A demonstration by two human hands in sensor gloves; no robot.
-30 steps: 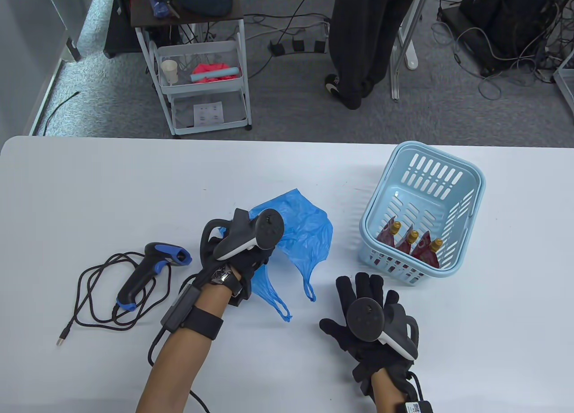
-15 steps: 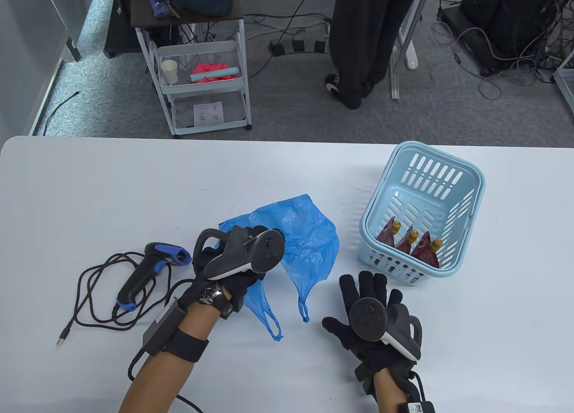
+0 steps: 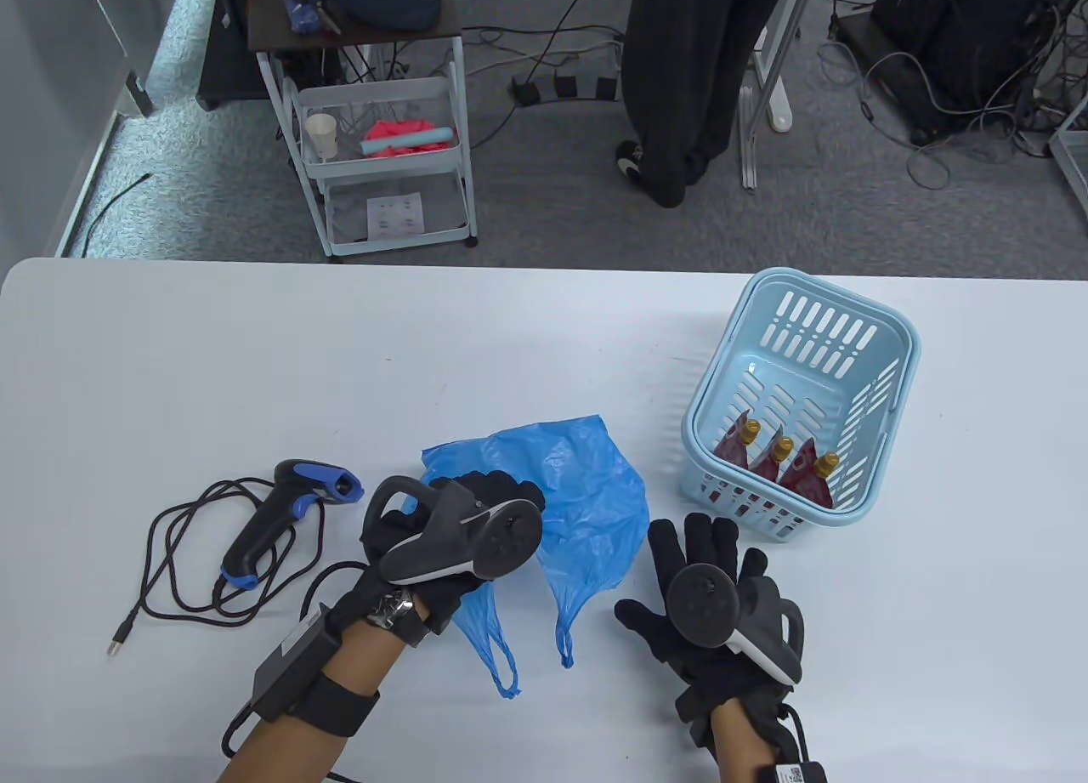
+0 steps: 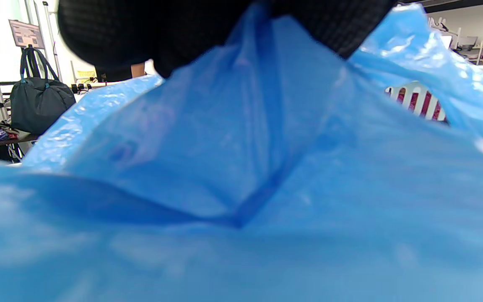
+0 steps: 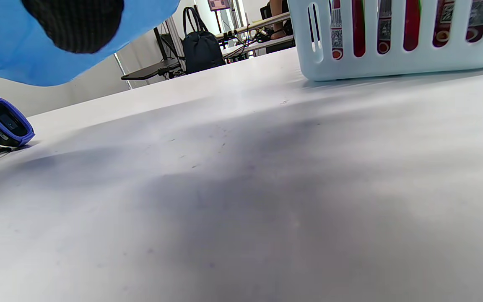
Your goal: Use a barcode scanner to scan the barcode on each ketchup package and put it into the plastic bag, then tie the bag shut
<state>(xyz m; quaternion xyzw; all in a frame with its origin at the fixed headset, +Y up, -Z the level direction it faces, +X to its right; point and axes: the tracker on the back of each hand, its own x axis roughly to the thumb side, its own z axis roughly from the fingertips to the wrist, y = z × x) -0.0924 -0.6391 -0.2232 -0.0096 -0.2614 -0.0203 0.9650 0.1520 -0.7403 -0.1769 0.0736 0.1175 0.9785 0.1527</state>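
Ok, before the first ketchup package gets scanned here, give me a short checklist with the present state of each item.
1. Plastic bag held: ok, the left hand grips it and holds it above the table.
2. Bag mouth open for loading: cannot tell; the handles hang down and no opening shows.
3. Right hand free: ok, fingers spread flat, holding nothing.
4. Barcode scanner within reach: ok, it lies untouched on the table left of the left hand.
5. Ketchup packages available: ok, all in the basket, none picked yet.
6. Barcodes facing up: cannot tell.
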